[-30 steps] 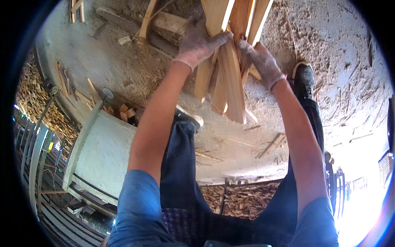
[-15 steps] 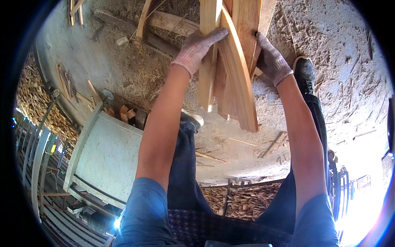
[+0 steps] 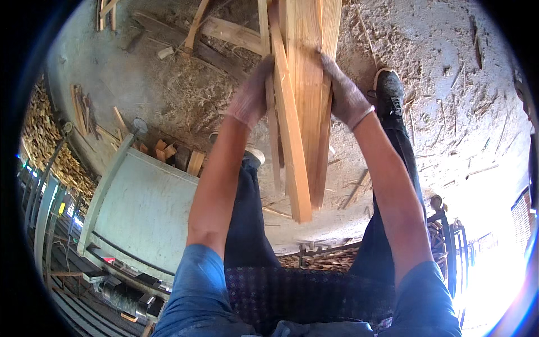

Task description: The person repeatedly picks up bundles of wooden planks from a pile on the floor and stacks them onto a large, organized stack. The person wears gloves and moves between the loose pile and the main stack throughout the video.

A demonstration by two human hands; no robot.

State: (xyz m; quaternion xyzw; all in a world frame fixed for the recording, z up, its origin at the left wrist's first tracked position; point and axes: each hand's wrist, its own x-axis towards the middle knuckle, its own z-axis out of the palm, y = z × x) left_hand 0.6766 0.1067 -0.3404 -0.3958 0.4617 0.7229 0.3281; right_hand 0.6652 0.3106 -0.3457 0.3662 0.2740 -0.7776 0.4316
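Note:
A bundle of long pale wooden boards [image 3: 304,84] is clasped between my two gloved hands. My left hand [image 3: 252,94] presses against the bundle's left side, its fingers mostly hidden beyond the wood. On the opposite side my right hand [image 3: 345,92] wraps the edge, thumb on top and fingers out of sight beneath. One narrow strip of wood [image 3: 292,146] lies slantwise over the others, its near end closest to me. The far ends of the boards run out of the picture at the top.
Left of me stands a pale green machine panel [image 3: 149,191], with small wood offcuts [image 3: 164,150] behind it. Loose planks [image 3: 233,35] and scraps lie on the dusty floor ahead. A metal rack [image 3: 449,241] stands at the right, and stacked wood [image 3: 48,135] at the far left.
The boards have come nearer to me and swung straighter, closing together from a fanned spread. Both hands have shifted with them, the left now at the bundle's side rather than on top.

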